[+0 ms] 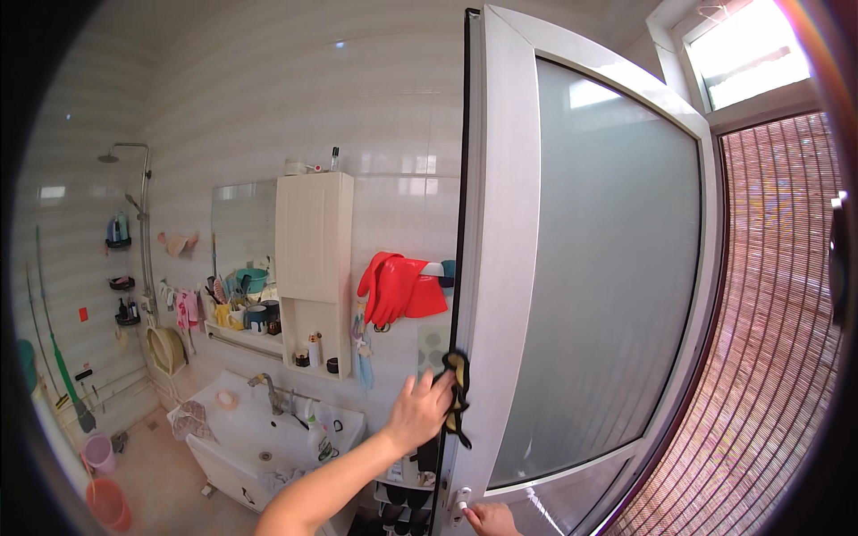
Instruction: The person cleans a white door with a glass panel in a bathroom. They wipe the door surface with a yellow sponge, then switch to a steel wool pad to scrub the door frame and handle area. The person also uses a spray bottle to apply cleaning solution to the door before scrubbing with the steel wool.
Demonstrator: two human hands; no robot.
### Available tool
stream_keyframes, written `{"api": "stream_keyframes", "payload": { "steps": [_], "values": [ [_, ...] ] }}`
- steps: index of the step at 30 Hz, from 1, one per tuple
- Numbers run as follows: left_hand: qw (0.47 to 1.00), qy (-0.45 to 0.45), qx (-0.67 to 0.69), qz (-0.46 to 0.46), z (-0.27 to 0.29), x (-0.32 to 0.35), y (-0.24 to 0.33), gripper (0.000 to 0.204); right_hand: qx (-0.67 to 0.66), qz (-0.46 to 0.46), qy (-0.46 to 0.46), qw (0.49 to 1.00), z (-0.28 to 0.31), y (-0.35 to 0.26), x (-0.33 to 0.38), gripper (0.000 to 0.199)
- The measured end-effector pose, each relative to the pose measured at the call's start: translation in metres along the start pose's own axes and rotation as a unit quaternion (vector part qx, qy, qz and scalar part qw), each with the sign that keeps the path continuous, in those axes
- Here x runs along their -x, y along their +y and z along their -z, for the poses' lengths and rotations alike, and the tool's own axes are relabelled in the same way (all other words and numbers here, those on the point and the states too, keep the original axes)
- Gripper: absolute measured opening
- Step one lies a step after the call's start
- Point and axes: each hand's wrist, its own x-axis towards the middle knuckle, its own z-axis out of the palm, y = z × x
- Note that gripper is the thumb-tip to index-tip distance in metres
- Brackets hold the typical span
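Note:
A white-framed door (506, 268) with a frosted glass panel stands ajar in front of me. My left hand (420, 411) reaches up to its edge and presses a crumpled black and yellowish cloth (459, 402) against the frame. The fingers are bent, and their tips are partly hidden behind the cloth. Lower down, at the bottom of the picture, my right hand (493, 519) grips the small white door handle (462, 502) with thumb and fingers closed.
Left of the door are a white washbasin (295, 438) with a faucet, a cream wall cabinet (313, 237) and hanging red rubber gloves (393, 290). Buckets (109, 505) stand on the floor at far left, below a shower (134, 161). A slatted blind (778, 313) hangs at right.

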Motion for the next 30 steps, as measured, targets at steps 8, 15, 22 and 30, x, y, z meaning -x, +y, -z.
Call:
{"api": "stream_keyframes", "payload": {
  "steps": [8,15,22,30],
  "values": [
    [0.990,0.112,-0.083,-0.016,0.053,-0.142,-0.060,0.035,-0.010,0.004,0.016,1.000,-0.016,0.013,0.003,0.043],
    [0.969,0.227,-0.094,-0.031,0.082,-0.225,-0.100,0.031,-0.016,-0.040,-0.003,0.999,-0.010,0.003,0.017,0.042],
    [0.961,0.260,-0.089,-0.025,0.108,-0.303,-0.137,0.037,-0.001,-0.081,0.049,0.995,-0.014,-0.009,0.018,0.041],
    [0.927,0.373,0.028,-0.011,0.131,-0.384,-0.173,0.013,0.009,-0.079,0.114,0.990,-0.015,-0.011,0.014,0.040]
  ]
}}
